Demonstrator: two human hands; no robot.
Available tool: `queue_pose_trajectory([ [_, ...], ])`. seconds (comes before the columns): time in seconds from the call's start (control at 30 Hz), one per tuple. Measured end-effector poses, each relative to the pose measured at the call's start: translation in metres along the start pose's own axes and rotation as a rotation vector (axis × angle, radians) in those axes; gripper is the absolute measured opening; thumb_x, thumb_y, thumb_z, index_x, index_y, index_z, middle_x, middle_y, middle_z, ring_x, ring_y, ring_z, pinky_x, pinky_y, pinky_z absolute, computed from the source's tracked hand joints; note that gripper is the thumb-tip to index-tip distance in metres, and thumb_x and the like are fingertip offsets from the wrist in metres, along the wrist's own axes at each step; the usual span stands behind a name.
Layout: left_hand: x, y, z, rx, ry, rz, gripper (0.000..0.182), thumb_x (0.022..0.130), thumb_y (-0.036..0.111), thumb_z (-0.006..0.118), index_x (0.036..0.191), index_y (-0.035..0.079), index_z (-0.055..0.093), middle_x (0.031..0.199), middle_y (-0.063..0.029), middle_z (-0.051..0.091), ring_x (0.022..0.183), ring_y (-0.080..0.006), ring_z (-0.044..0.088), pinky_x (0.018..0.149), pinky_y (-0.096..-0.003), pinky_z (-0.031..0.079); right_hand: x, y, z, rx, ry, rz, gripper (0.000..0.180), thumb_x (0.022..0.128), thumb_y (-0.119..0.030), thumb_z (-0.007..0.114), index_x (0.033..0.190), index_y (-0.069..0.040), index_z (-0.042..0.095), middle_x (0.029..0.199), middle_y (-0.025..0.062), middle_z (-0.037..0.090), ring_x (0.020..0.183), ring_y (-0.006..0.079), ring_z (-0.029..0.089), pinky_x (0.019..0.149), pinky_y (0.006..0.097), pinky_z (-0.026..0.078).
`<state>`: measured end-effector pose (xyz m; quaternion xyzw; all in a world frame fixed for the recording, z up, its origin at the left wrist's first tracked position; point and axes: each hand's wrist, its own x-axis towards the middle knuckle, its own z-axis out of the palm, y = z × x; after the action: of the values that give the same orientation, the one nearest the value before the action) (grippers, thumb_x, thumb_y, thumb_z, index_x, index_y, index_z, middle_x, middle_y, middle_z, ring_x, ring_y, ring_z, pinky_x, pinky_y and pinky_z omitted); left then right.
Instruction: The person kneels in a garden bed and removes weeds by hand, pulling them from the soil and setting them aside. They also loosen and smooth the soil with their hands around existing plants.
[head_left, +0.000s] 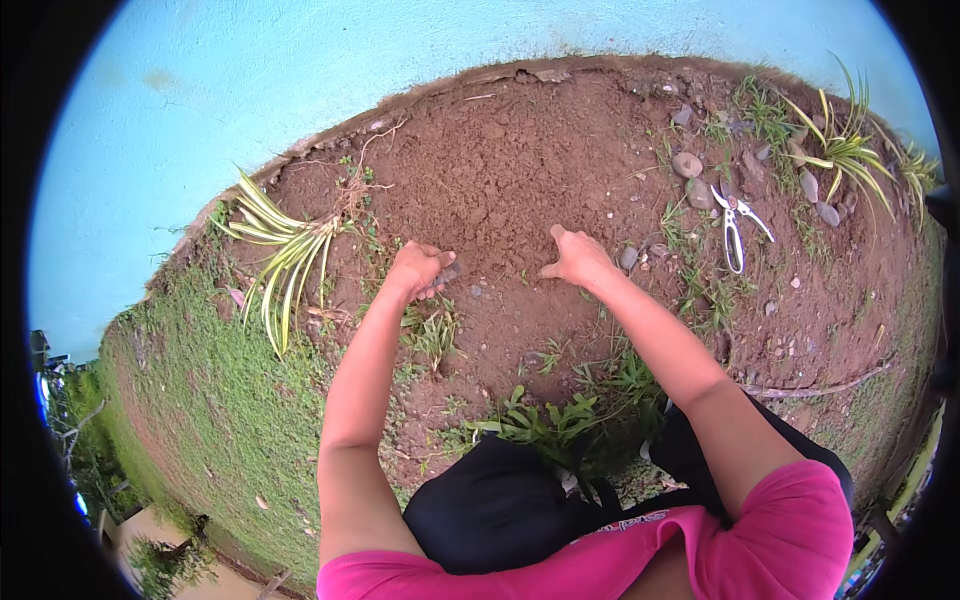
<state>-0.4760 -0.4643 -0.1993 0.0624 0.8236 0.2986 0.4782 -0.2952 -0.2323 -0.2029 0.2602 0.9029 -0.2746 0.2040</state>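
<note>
My left hand (418, 270) is closed around a grey stone (448, 274), part of which shows beyond the fingers. Over the near part of a patch of loose brown soil (495, 165), my right hand (581, 257) has its thumb and fingers apart, with nothing visible between them. An uprooted spider plant (289, 240) with striped leaves lies left of the soil, its bare roots (352, 196) pointing towards the wall. To the right of my right hand, pruning shears (735, 225) rest on the ground with their blades parted.
A light blue wall (300, 75) borders the soil at the far side. Rounded stones (687, 165) lie near the shears, and another spider plant (844, 154) grows at the far right. Small weeds (435, 334) and leafy greens (540, 412) stand before my knees. Grass (225, 405) covers the left.
</note>
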Motion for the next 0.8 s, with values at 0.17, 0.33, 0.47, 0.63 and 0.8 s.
queue_pose_trajectory([
  [0.17,-0.002,-0.014,0.015,-0.605,-0.178,-0.198,0.027,0.096,0.03,0.067,0.098,0.003,0.07,0.062,-0.0102,0.064,0.036,-0.0114,0.048,0.031,-0.0266,0.032,0.01,-0.028,0.035,0.33,0.224,-0.041,0.045,0.079,-0.021,0.074,0.113,-0.006,0.05,0.106,0.0182,0.07,0.103,0.0431,0.065,0.088,0.0498,0.052],
  [0.33,-0.013,0.011,-0.031,-0.05,-0.051,0.124,0.03,0.096,0.031,0.066,0.089,0.003,0.073,0.058,-0.0062,0.063,0.038,-0.0097,0.051,0.032,-0.0255,0.035,0.011,-0.008,-0.006,0.356,0.367,-0.143,0.044,0.08,-0.02,0.074,0.119,-0.007,0.058,0.111,0.0195,0.069,0.105,0.0405,0.065,0.089,0.0484,0.052],
  [0.47,-0.012,0.029,0.025,0.034,-0.063,-0.002,0.031,0.097,0.032,0.064,0.094,0.002,0.073,0.059,-0.0062,0.064,0.039,-0.0109,0.052,0.034,-0.0276,0.038,-0.003,0.007,-0.02,-0.031,0.112,0.078,0.052,0.075,-0.023,0.078,0.12,-0.007,0.057,0.11,0.0208,0.069,0.106,0.0388,0.066,0.091,0.0484,0.053],
  [0.63,-0.016,0.055,0.117,-0.258,-0.048,-0.034,0.031,0.099,0.032,0.062,0.096,0.002,0.069,0.064,-0.0067,0.065,0.043,-0.0123,0.055,0.038,-0.0275,0.041,-0.013,0.005,-0.012,0.021,0.046,0.172,0.059,0.075,-0.02,0.077,0.121,-0.007,0.042,0.106,0.0224,0.069,0.105,0.0421,0.066,0.089,0.0501,0.053],
  [0.8,-0.011,0.058,0.002,-0.027,-0.03,0.112,0.031,0.098,0.032,0.062,0.093,0.003,0.072,0.06,-0.0067,0.065,0.041,-0.0109,0.056,0.036,-0.0287,0.043,-0.012,0.029,-0.028,0.072,0.125,0.15,0.059,0.076,-0.019,0.076,0.122,-0.007,0.039,0.104,0.024,0.069,0.103,0.0433,0.065,0.088,0.0518,0.052],
])
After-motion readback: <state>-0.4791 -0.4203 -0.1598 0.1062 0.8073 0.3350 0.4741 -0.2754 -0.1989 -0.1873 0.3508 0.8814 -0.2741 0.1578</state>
